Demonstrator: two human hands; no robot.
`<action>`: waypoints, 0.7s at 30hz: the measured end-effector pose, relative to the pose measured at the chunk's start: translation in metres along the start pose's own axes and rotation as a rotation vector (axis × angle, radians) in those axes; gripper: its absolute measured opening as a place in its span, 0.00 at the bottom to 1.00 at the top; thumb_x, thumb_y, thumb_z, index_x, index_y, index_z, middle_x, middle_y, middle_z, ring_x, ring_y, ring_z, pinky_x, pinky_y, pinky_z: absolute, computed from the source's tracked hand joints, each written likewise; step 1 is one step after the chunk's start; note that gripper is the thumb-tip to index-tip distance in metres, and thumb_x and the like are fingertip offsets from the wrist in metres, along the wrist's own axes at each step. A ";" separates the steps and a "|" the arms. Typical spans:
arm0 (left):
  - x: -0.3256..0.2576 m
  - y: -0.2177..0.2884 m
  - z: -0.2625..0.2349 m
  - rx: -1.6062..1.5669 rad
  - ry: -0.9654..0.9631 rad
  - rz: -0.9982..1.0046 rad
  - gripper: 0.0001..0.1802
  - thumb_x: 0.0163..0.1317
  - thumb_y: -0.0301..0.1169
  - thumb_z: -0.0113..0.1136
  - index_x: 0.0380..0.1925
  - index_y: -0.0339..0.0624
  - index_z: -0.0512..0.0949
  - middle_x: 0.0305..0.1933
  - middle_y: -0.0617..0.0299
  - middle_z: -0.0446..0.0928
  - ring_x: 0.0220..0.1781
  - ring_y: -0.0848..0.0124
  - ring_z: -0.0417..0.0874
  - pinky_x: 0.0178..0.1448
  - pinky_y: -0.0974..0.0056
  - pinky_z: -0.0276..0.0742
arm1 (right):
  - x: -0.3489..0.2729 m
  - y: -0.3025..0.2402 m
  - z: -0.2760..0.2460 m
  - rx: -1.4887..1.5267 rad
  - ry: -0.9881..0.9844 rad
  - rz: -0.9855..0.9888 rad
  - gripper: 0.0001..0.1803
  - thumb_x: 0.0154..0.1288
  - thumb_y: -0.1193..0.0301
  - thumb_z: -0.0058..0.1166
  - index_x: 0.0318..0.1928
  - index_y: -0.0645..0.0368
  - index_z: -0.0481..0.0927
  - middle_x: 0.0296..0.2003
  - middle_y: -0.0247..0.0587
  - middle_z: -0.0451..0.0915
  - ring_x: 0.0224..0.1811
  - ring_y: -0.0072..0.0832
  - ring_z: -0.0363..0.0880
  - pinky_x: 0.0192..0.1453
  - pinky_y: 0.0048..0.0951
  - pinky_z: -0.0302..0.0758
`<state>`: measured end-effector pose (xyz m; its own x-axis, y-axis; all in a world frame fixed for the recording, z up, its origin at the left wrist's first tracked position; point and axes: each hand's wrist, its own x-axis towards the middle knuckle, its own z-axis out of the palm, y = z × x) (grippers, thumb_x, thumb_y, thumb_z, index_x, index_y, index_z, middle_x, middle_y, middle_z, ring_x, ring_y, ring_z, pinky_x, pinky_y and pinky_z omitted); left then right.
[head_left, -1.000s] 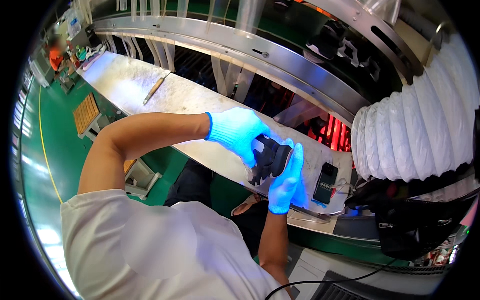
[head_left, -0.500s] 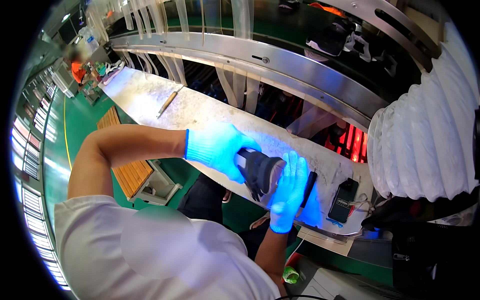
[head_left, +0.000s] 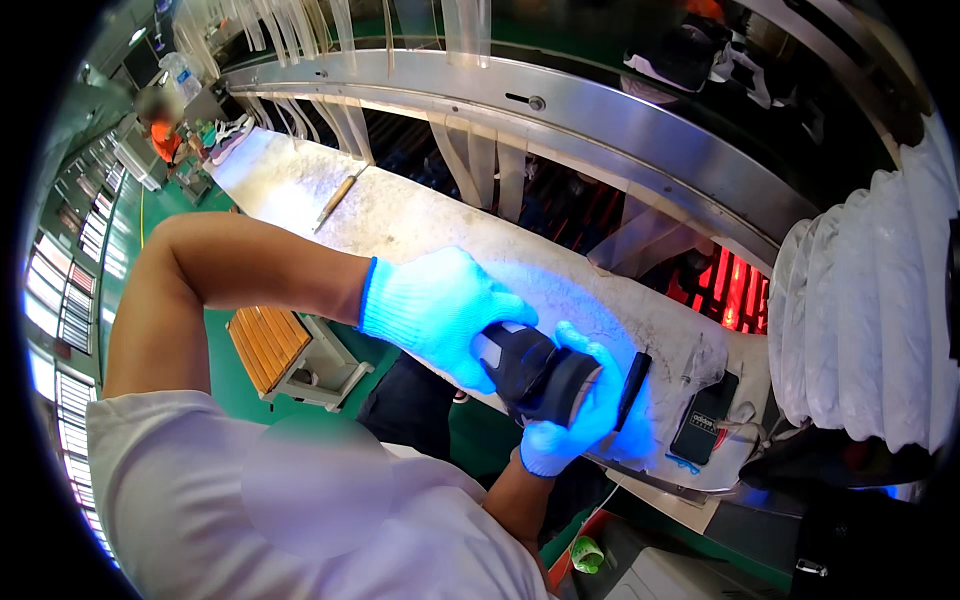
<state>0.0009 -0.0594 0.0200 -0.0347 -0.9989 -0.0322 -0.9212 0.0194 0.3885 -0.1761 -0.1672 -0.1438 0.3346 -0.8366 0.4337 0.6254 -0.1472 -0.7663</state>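
Observation:
A dark shoe [head_left: 535,368] is held between my two gloved hands, over the near edge of the pale worktop. My left hand [head_left: 445,310], in a knit glove glowing blue, is closed round one end of it, fingers over the top. At the other end my right hand [head_left: 597,400], gloved alike, cups the shoe from the far right, with its fingers curled behind it and partly hidden. Just right of that hand a narrow black bar-shaped object [head_left: 633,390] stands out over the blue-lit worktop.
The pale worktop [head_left: 400,215] bears a wooden-handled tool [head_left: 340,200] and a dark phone [head_left: 704,420]. Behind it runs a metal-railed conveyor [head_left: 600,125] with clear strips and a red-glowing opening [head_left: 733,290]. A white ribbed duct [head_left: 850,330] stands right; a slatted bench [head_left: 268,345] left.
My right hand has gone from fingers stretched flat along the shoe's end to curling round it. The shoe has turned slightly and come lower and to the right. My left hand keeps its hold.

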 end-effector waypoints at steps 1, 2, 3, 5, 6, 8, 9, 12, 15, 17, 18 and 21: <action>0.000 -0.003 0.001 -0.003 -0.007 0.016 0.42 0.54 0.58 0.85 0.64 0.47 0.85 0.43 0.57 0.92 0.36 0.53 0.94 0.42 0.53 0.91 | 0.000 -0.002 -0.001 -0.048 -0.019 0.010 0.69 0.49 0.21 0.77 0.66 0.77 0.80 0.55 0.56 0.89 0.53 0.43 0.90 0.58 0.41 0.89; 0.000 -0.005 0.001 -0.002 -0.032 0.009 0.43 0.54 0.59 0.84 0.65 0.47 0.85 0.43 0.57 0.92 0.36 0.53 0.94 0.42 0.53 0.91 | -0.001 -0.003 -0.002 -0.095 -0.037 0.020 0.68 0.48 0.22 0.79 0.64 0.78 0.80 0.53 0.55 0.89 0.51 0.41 0.90 0.58 0.41 0.89; 0.001 -0.006 -0.002 0.005 -0.055 0.003 0.43 0.55 0.59 0.84 0.65 0.47 0.84 0.43 0.56 0.92 0.37 0.53 0.94 0.42 0.53 0.91 | -0.006 -0.002 -0.001 -0.117 -0.008 0.025 0.67 0.49 0.25 0.80 0.65 0.79 0.80 0.53 0.55 0.89 0.51 0.40 0.90 0.57 0.41 0.89; 0.005 -0.008 -0.005 0.006 -0.084 0.013 0.43 0.56 0.60 0.83 0.65 0.48 0.84 0.44 0.56 0.92 0.38 0.53 0.94 0.42 0.53 0.91 | -0.012 -0.005 -0.008 -0.067 0.056 0.165 0.54 0.60 0.37 0.76 0.65 0.79 0.79 0.54 0.55 0.88 0.51 0.39 0.90 0.58 0.41 0.89; 0.008 -0.008 -0.005 0.005 -0.091 0.028 0.42 0.56 0.60 0.83 0.65 0.48 0.84 0.45 0.56 0.92 0.39 0.53 0.94 0.42 0.52 0.91 | -0.012 -0.011 -0.006 -0.036 0.090 0.235 0.48 0.65 0.44 0.74 0.65 0.79 0.79 0.54 0.55 0.88 0.51 0.38 0.90 0.59 0.41 0.88; 0.011 -0.008 -0.005 0.029 -0.095 0.055 0.42 0.56 0.60 0.82 0.64 0.48 0.83 0.46 0.56 0.91 0.40 0.53 0.94 0.42 0.52 0.91 | -0.008 -0.018 -0.003 0.113 0.091 0.282 0.29 0.77 0.60 0.60 0.62 0.77 0.83 0.51 0.50 0.88 0.47 0.36 0.89 0.56 0.38 0.88; 0.009 -0.006 -0.002 0.049 -0.089 0.053 0.41 0.57 0.60 0.82 0.64 0.47 0.83 0.47 0.57 0.91 0.40 0.53 0.94 0.41 0.52 0.91 | -0.002 -0.029 0.003 0.207 0.104 0.368 0.23 0.80 0.66 0.55 0.60 0.77 0.84 0.49 0.49 0.88 0.44 0.35 0.88 0.54 0.36 0.87; 0.011 -0.005 0.000 0.074 -0.073 0.093 0.41 0.57 0.59 0.82 0.64 0.47 0.83 0.48 0.57 0.91 0.41 0.53 0.94 0.41 0.52 0.91 | 0.006 -0.035 0.004 0.130 -0.029 0.280 0.26 0.74 0.66 0.57 0.61 0.78 0.83 0.48 0.48 0.88 0.43 0.34 0.88 0.55 0.36 0.87; 0.016 -0.008 0.003 0.078 -0.045 0.175 0.41 0.57 0.58 0.82 0.64 0.46 0.81 0.46 0.56 0.90 0.40 0.52 0.93 0.40 0.51 0.90 | 0.003 -0.040 -0.005 0.030 -0.102 0.271 0.66 0.47 0.38 0.84 0.70 0.83 0.74 0.52 0.52 0.88 0.53 0.35 0.88 0.65 0.42 0.86; 0.014 -0.005 0.004 0.093 -0.042 0.182 0.41 0.57 0.57 0.81 0.63 0.45 0.81 0.45 0.56 0.90 0.39 0.52 0.93 0.39 0.51 0.90 | -0.002 -0.038 0.002 0.062 -0.057 0.235 0.76 0.41 0.32 0.90 0.73 0.84 0.71 0.53 0.52 0.87 0.55 0.35 0.88 0.67 0.43 0.85; 0.017 -0.005 0.004 0.101 -0.050 0.187 0.41 0.57 0.57 0.81 0.63 0.45 0.80 0.45 0.56 0.89 0.38 0.52 0.93 0.38 0.50 0.90 | -0.004 -0.037 0.003 0.073 -0.044 0.224 0.76 0.41 0.32 0.90 0.73 0.83 0.71 0.55 0.51 0.87 0.56 0.35 0.87 0.68 0.43 0.85; 0.020 -0.004 0.007 0.085 -0.106 0.212 0.38 0.57 0.54 0.80 0.61 0.44 0.81 0.43 0.55 0.89 0.37 0.51 0.92 0.37 0.49 0.88 | -0.010 -0.040 -0.001 0.087 -0.096 0.222 0.75 0.42 0.34 0.91 0.75 0.80 0.70 0.61 0.52 0.84 0.61 0.36 0.85 0.71 0.45 0.83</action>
<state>0.0009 -0.0788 0.0116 -0.2669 -0.9621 -0.0561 -0.9181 0.2361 0.3183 -0.2051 -0.1531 -0.1178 0.5334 -0.7887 0.3055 0.5861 0.0843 -0.8058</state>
